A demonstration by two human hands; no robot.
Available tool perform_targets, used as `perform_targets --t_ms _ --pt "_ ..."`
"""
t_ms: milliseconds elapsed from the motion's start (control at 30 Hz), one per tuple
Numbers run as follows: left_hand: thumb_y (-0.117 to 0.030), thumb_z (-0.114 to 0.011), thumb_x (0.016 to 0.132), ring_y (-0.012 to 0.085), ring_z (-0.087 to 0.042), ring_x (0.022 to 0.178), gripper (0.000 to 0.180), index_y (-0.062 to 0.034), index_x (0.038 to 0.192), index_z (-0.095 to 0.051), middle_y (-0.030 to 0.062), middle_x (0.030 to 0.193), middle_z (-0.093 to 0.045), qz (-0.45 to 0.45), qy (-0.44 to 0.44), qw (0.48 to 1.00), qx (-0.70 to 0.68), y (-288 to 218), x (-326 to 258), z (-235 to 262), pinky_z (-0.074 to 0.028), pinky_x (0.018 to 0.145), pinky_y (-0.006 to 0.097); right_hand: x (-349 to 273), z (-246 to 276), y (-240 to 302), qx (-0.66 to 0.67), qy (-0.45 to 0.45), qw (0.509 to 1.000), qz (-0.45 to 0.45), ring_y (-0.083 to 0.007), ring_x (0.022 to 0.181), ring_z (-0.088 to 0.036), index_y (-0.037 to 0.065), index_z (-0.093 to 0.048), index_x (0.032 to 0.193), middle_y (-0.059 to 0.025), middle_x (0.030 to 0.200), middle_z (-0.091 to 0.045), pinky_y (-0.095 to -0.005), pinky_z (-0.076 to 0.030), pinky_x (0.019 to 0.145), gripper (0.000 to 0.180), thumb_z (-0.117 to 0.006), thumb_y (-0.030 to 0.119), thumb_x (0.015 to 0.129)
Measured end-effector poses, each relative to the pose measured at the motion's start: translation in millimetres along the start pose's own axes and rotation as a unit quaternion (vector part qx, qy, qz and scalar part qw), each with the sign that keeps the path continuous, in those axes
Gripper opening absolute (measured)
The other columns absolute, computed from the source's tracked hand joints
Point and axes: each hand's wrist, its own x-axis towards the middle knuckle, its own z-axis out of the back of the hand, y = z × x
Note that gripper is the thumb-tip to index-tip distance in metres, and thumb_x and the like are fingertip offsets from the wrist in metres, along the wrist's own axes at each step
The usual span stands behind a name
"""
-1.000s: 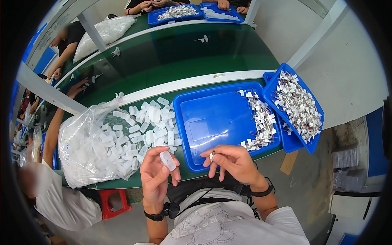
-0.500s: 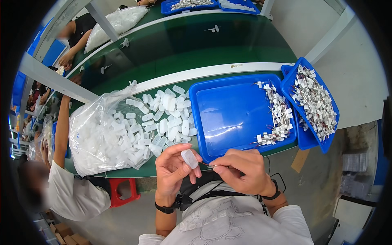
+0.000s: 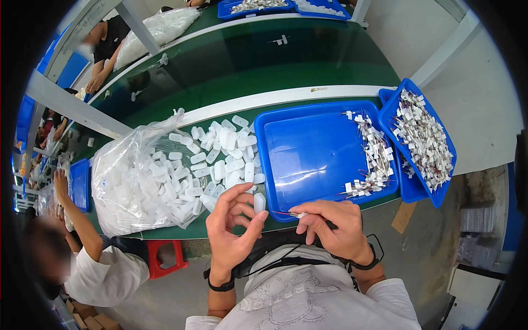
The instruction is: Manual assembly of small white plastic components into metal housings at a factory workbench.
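Observation:
My left hand (image 3: 234, 228) pinches a frosted white plastic cap (image 3: 259, 203) between thumb and fingertips, in front of the large blue tray's near left corner. Just right of it, my right hand (image 3: 336, 230) grips a small white wired piece (image 3: 298, 215) with thin dark and reddish leads pointing left toward the cap. The two pieces are apart. Beyond my hands lies the blue tray (image 3: 308, 104), with several similar wired pieces (image 3: 377, 154) along its right side. To the left, a pile of frosted caps (image 3: 225, 143) spills from a clear plastic bag (image 3: 118, 181).
A second blue tray (image 3: 404, 83), heaped with wired pieces, rests tilted on another at the right. Past a white rail (image 3: 236, 102) runs a green conveyor belt (image 3: 220, 71) carrying a few pieces. A co-worker (image 3: 110, 269) sits at the left near a red stool (image 3: 168, 258).
My left hand has turned the cap more upright. My right hand has risen slightly, showing the wired piece. Pieces on the belt have shifted left; the co-worker's arm has drawn back from the belt.

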Motion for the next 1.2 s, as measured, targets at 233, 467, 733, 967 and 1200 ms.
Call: perform_targets --t_ms 233,467,733,967,1200 --pt "0.012 -0.07 0.088 0.0145 -0.07 0.066 0.035 0.0103 0.122 -0.065 0.0137 0.105 -0.065 0.035 0.0 0.999 -0.002 1.6 -2.7 2.9 -0.054 0.047 0.021 0.4 -1.8 -2.9 0.001 -0.009 1.0 0.002 -0.01 0.051 -0.065 -0.002 -0.074 0.108 -0.0064 0.073 -0.072 -0.024 -0.048 0.045 0.012 -0.067 0.003 0.1" --pt "0.011 -0.071 0.09 0.0175 -0.074 0.072 0.035 0.0103 0.125 -0.066 0.0187 0.115 -0.067 0.046 -0.002 0.992 -0.121 -2.1 -0.7 -4.7 -0.055 0.048 0.021 -1.2 0.1 -3.9 0.023 -0.011 0.998 -0.06 -0.0098 0.052 -0.066 -0.002 -0.073 0.109 -0.0059 0.074 -0.073 -0.0236 -0.049 0.047 0.012 -0.067 0.003 0.1" --pt "-0.003 -0.064 0.1 0.0224 -0.074 0.069 0.033 0.0111 0.129 -0.058 0.0245 0.113 -0.071 0.052 -0.034 0.984 -0.166 4.3 -3.4 -10.1 -0.056 0.044 0.024 3.1 -0.7 -3.1 -0.03 -0.018 0.999 -0.004 -0.0113 0.053 -0.068 -0.003 -0.075 0.105 -0.0074 0.072 -0.074 -0.0241 -0.05 0.049 0.012 -0.066 0.002 0.1" --pt "-0.001 -0.062 0.103 0.0273 -0.076 0.081 0.029 0.0117 0.127 -0.055 0.0276 0.116 -0.069 0.025 0.029 0.984 -0.172 15.9 -5.2 1.5 -0.062 0.051 0.028 7.1 -4.2 -3.9 -0.091 -0.022 0.99 0.103 -0.0183 0.063 -0.075 0.001 -0.075 0.101 -0.0078 0.077 -0.075 -0.0293 -0.056 0.056 0.011 -0.075 0.002 0.091" --pt "0.004 -0.065 0.099 0.0215 -0.072 0.074 0.031 0.0127 0.129 -0.061 0.0239 0.114 -0.068 0.007 0.04 0.984 -0.171 16.8 -3.3 0.6 -0.059 0.049 0.025 9.8 -5.9 -6.8 -0.102 -0.021 0.988 0.118 -0.0186 0.061 -0.074 -0.001 -0.076 0.101 -0.0099 0.072 -0.074 -0.0282 -0.055 0.056 0.011 -0.073 -0.001 0.09"
